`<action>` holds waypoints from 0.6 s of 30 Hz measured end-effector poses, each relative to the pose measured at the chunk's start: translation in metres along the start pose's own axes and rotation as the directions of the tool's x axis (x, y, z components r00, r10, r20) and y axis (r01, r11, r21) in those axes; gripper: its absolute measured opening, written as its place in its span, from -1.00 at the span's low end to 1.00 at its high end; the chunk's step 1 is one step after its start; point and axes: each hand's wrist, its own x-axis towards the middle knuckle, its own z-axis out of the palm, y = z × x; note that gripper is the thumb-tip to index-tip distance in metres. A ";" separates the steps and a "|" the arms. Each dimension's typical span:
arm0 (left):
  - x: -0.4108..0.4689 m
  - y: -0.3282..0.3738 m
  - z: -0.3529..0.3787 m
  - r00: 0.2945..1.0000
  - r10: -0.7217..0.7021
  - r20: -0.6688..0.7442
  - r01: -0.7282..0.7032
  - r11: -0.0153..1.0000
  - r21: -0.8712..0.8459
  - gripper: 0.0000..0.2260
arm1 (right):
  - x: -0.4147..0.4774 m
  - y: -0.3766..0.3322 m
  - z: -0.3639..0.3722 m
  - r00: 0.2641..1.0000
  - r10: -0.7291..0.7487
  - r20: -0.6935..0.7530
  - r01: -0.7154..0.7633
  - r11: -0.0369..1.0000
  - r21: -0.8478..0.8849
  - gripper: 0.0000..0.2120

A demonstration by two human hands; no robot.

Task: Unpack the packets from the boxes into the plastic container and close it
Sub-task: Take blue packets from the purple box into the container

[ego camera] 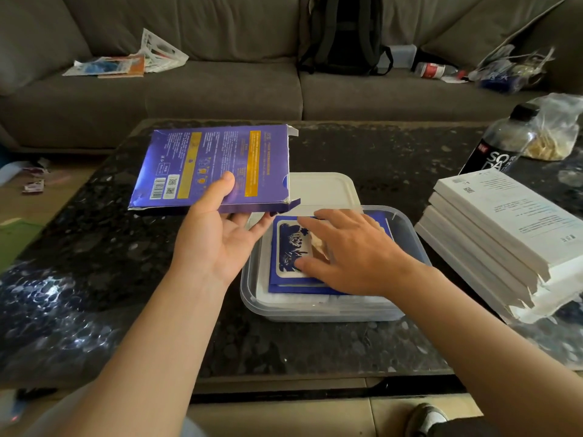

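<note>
Head view: left hand (217,234) holds a purple box (217,167) clear of the bench (94,247), fingers closed on its lower edge, thumb on top. Right hand (347,250) lies flat, fingers spread, on blue packets (290,247) inside the plastic container (407,228) mid-bench. White lid (321,187) lies just behind; white boxes (498,228) are stacked at the right edge.

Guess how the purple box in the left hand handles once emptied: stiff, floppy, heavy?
The purple box probably weighs little: the left hand carries it by one edge, thumb on top. It looks like thin card, torn at the open end, so likely bendy under a hard grip. Its glossy face may be slippery.
</note>
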 end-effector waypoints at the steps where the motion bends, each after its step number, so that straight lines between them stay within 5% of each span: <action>1: 0.000 -0.001 0.000 1.000 -0.001 0.002 0.001 1.000 0.003 -0.67 | 0.001 0.001 0.002 1.000 -0.012 0.022 0.012 1.000 -0.016 -0.24; 18: -0.002 -0.003 0.001 1.000 -0.006 0.031 0.005 0.999 0.034 -0.68 | -0.002 0.008 0.012 0.998 -0.039 0.058 0.042 0.998 -0.047 -0.20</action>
